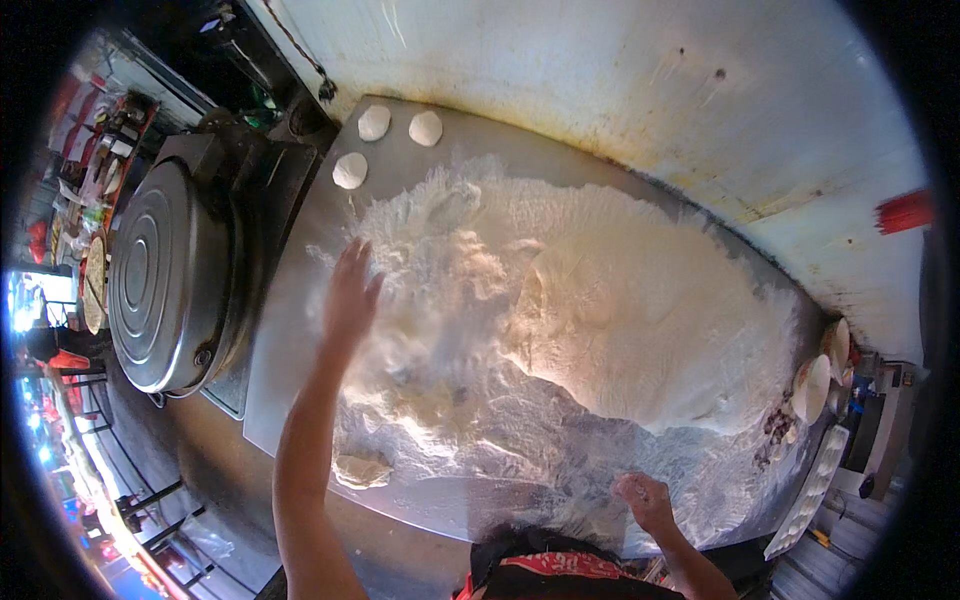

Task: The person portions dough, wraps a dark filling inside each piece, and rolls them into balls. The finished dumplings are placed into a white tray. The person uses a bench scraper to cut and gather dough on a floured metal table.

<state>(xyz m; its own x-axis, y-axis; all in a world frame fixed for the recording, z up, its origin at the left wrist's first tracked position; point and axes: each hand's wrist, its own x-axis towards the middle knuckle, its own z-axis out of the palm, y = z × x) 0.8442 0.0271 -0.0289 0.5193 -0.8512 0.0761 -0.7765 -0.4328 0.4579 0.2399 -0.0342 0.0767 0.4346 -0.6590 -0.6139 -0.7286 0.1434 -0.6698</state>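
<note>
My left hand [352, 292] is over the left side of a metal worktable [292, 337], at the edge of a spread of white flour [450, 277]; its fingers are somewhat apart and nothing shows in it. A large flat sheet of dough [637, 315] covers the middle right. Near the front edge my right hand [645, 499] is curled, with floury fingers; whether it holds anything cannot be told. Three round dough pieces [350, 171] sit at the back left. A small lump of dough [362, 472] lies at the front left edge.
A round metal griddle with a lid [150, 277] stands to the left. Bowls [811, 390] and a white tray with hollows [808, 491] are at the right edge, beside dark crumbs [778, 427]. A stained wall [600, 82] runs along the back.
</note>
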